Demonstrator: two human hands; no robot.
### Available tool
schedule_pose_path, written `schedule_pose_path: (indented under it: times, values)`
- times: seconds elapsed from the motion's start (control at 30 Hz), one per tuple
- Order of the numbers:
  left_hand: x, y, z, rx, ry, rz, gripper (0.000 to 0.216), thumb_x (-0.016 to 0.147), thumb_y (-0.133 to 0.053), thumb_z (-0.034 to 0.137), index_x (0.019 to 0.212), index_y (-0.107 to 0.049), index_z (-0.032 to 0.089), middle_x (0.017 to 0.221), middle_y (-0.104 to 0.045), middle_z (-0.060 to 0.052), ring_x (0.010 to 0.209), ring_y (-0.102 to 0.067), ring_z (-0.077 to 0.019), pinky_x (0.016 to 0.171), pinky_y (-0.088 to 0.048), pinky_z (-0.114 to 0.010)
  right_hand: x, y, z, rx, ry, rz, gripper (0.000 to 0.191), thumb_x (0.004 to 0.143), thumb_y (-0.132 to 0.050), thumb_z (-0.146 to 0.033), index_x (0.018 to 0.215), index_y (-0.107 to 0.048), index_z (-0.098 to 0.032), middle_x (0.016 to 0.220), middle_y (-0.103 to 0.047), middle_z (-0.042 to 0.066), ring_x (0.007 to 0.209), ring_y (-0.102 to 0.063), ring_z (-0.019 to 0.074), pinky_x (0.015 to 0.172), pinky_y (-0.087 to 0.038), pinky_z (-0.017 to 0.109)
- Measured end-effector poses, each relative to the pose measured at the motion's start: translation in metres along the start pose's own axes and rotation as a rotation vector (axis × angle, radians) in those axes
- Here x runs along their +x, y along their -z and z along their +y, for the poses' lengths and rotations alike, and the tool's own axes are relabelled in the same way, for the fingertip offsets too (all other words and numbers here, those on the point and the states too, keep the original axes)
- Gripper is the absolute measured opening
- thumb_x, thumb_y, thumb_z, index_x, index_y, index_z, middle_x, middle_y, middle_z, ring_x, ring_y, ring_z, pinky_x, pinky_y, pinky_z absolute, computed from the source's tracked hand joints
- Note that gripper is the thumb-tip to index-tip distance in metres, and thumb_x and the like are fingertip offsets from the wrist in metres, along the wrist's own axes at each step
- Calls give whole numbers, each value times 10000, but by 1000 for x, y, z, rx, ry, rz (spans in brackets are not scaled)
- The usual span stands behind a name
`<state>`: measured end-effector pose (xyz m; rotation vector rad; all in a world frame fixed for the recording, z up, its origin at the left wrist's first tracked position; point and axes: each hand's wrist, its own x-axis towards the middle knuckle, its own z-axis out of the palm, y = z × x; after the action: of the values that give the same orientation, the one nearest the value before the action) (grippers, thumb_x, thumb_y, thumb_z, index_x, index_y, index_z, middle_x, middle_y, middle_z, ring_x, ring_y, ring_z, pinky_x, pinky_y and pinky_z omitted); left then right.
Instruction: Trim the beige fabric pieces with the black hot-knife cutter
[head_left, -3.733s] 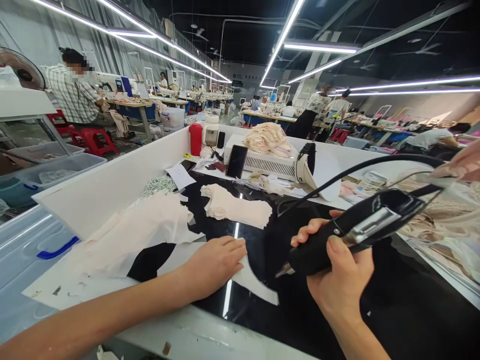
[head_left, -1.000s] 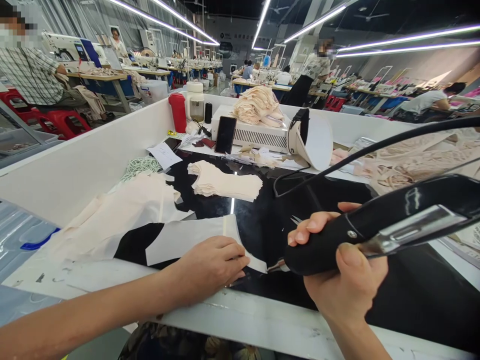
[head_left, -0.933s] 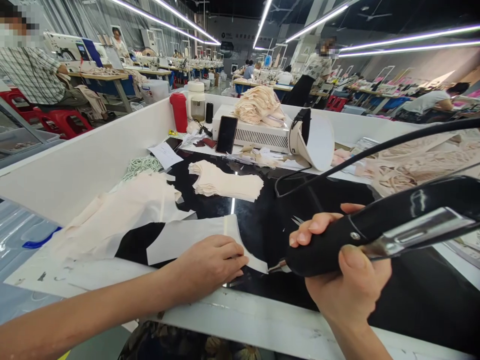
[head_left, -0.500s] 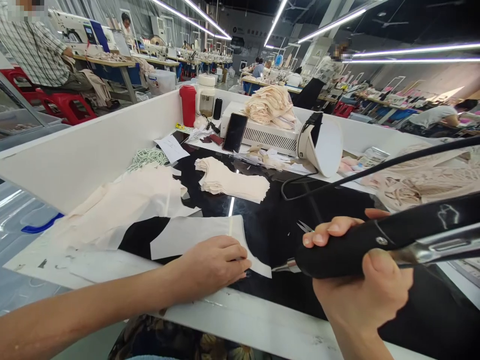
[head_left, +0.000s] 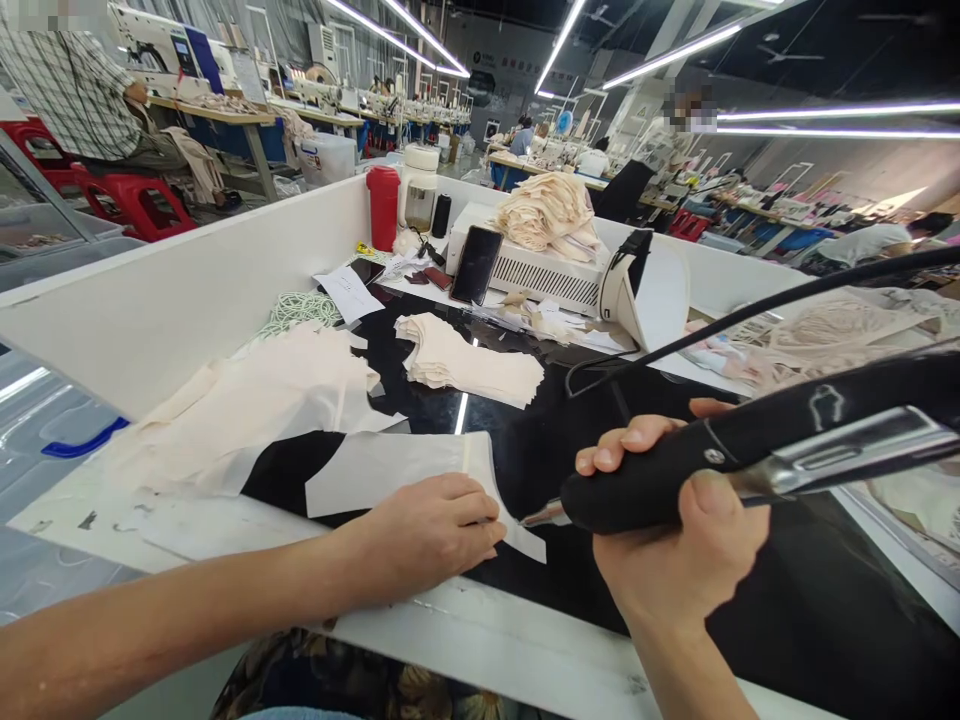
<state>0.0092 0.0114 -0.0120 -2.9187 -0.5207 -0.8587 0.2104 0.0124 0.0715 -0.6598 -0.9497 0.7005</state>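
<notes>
A pale cut fabric piece (head_left: 397,465) with a curved edge lies flat on the black tabletop. My left hand (head_left: 442,530) is closed on its near right part, fingers bent and pressed together at the edge. My right hand (head_left: 675,540) is wrapped round a black corded hand tool (head_left: 637,490) with a metal lever along its side. The tool's narrow metal tip (head_left: 544,515) meets or nearly meets the fabric's right edge, just right of my left fingertips. Whether it touches, I cannot tell.
Beyond lie a stack of cream fabric pieces (head_left: 469,360) and a larger cream pile (head_left: 277,400) at left. A phone (head_left: 476,265) leans on a white vented box (head_left: 540,270). A lamp-like white hood (head_left: 649,295), red cup (head_left: 383,208) and low white partition (head_left: 187,260) stand around.
My right hand has moved left with the tool, bringing its tip from off the fabric's right corner to its curved edge. My left hand stays nearly in place. Small scissors are now hidden.
</notes>
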Motion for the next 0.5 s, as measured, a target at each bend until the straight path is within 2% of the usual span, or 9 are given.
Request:
schedule_pose_path:
  times: [0.3,0.5]
  values:
    - [1,-4,-1,24,-40,43,263,1195,-519,97,1057,-743,114,1012,-748,-74,982,-724,-198,988,-629,-336,-2,-1,8,-1,6,-21,421,780,-942,-379,1132,-734,-278,780,-724,-68,566,-664,150,514,-625,293]
    - [1,-6,0,18,-33,65,252,1192,-536,97,1043,-739,119,1000,-738,-72,969,-725,-198,985,-626,-336,-3,-2,7,-34,-5,-27,400,816,-931,-372,1137,-709,-283,789,-718,-66,570,-663,150,531,-624,303]
